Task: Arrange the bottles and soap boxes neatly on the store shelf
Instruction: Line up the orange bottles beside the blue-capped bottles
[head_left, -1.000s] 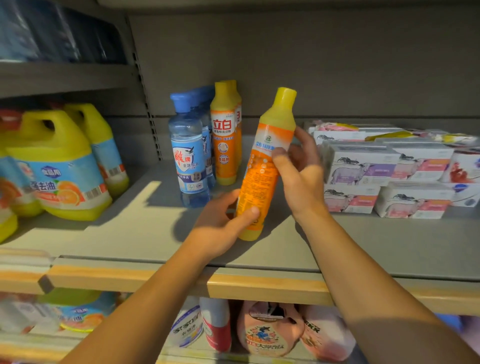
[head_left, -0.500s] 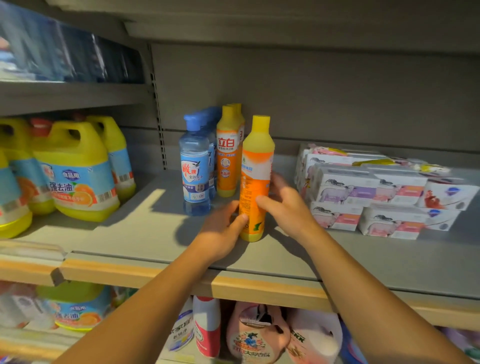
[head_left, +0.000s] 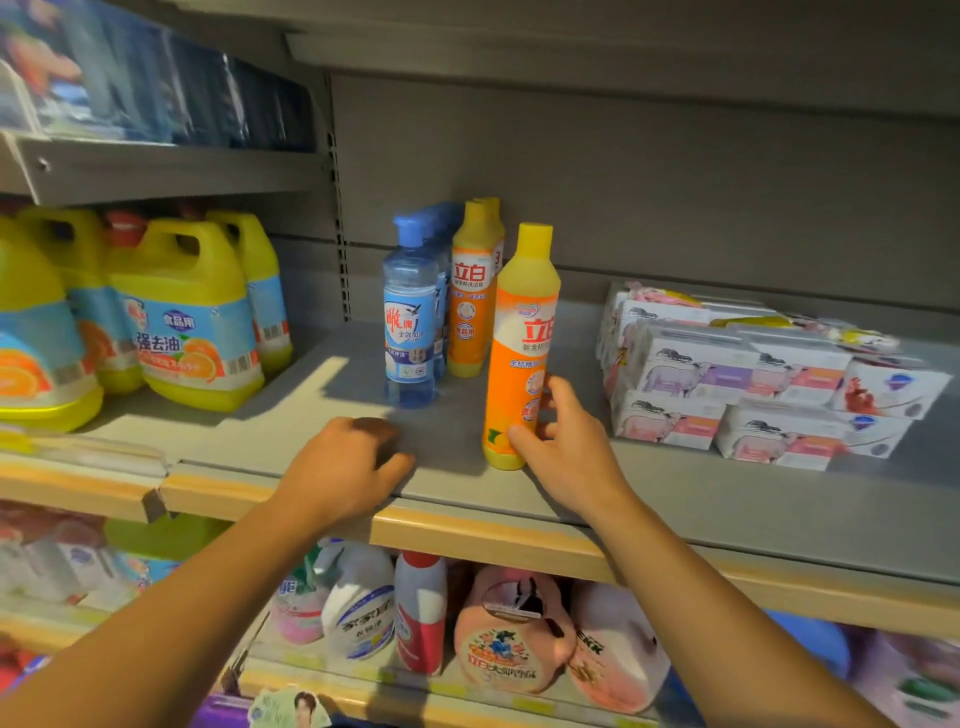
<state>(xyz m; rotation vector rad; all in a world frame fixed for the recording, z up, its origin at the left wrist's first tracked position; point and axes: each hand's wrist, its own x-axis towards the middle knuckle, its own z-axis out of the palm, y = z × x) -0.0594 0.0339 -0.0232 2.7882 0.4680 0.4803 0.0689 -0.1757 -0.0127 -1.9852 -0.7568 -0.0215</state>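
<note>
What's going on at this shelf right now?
A person is arranging goods on a store shelf. The right hand holds the lower part of an orange bottle, which stands upright on the shelf, in front of and to the right of two short rows of blue bottles and matching orange bottles. The left hand rests on the shelf's front edge, holding nothing. Soap boxes sit stacked to the right, not quite squared up.

Head camera looks forward and slightly down (close) at the shelf (head_left: 675, 499).
</note>
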